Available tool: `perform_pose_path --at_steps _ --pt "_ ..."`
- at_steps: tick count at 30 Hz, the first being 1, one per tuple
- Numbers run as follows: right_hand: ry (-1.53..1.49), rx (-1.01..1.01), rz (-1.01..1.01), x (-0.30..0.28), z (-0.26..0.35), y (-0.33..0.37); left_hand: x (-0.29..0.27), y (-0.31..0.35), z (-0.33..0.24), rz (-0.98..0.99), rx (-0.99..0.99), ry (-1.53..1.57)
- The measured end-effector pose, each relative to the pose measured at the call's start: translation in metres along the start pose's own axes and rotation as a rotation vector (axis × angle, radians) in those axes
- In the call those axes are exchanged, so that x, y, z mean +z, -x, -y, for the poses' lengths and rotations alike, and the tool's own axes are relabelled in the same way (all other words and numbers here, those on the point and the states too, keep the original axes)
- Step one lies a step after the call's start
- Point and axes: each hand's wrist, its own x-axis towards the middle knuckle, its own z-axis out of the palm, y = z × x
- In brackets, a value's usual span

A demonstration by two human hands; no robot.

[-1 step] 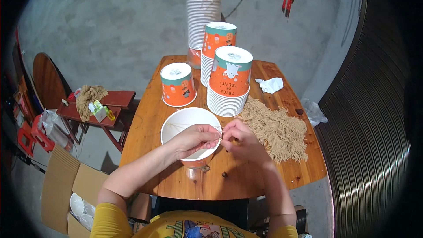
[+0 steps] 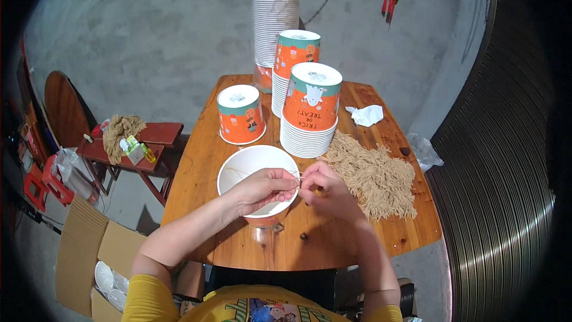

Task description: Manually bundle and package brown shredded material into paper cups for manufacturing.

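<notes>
An open white-lined paper bucket (image 2: 238, 158) with an orange outside stands upright near the front of the table. Over its right rim my left hand (image 2: 265, 191) pinches a thin tan string (image 2: 238, 170), and the string's other part crosses the bucket's mouth toward the left. Fingertips of my right hand (image 2: 326, 188) are closed on the string too, just right of the left fingertips. Where the string meets the rim is hidden by my fingers. A heap of tan cords (image 2: 375, 179) lies right of my right hand.
Upside-down orange and green buckets stand behind, one single (image 2: 241, 119) and nested stacks (image 2: 311, 107). A tall white stack (image 2: 275, 30) is at the back. Crumpled white paper (image 2: 364, 115) lies beyond the cords. Left are a red bench (image 2: 161, 134) and an open carton (image 2: 119, 244).
</notes>
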Motion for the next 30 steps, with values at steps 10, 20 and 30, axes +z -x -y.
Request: perform_pose_path --at_steps 10,20,30 --pt "0.164 -0.011 -0.115 0.014 0.002 -0.001 -0.001 0.001 -0.008 0.026 -0.114 0.055" --pt "-0.178 0.36 -0.085 0.009 0.005 -0.001 -0.005 0.001 -0.003 -0.006 0.029 -0.03" --pt "0.117 0.139 -0.13 0.017 0.003 -0.006 0.005 0.009 0.006 -0.097 0.354 -0.586"
